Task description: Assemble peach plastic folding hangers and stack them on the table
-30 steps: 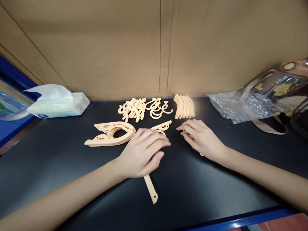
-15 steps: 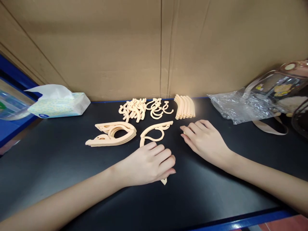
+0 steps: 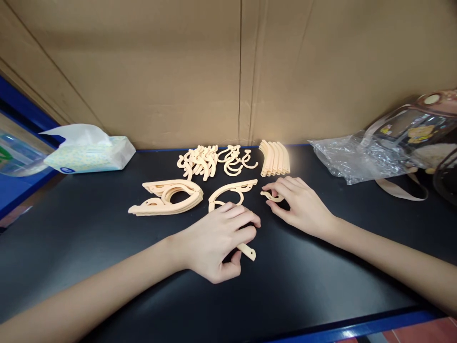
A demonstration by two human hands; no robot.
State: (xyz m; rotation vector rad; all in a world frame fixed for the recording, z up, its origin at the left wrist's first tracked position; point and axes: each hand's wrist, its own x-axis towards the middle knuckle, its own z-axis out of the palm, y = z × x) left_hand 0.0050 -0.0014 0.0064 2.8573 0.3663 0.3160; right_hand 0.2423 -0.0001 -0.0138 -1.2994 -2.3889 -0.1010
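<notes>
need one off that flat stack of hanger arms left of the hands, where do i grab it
Take the top piece of the stack of hanger arms by its curved outer edge, coming from above on the near side. The pieces lie flat on the black table, and that side is open, with the left hand nearest. A pinch grip through the cutout loop should lift it.

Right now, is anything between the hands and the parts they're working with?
No. The left hand already grips the flat strip, and the right hand pinches the small hook; nothing lies between them.
</notes>
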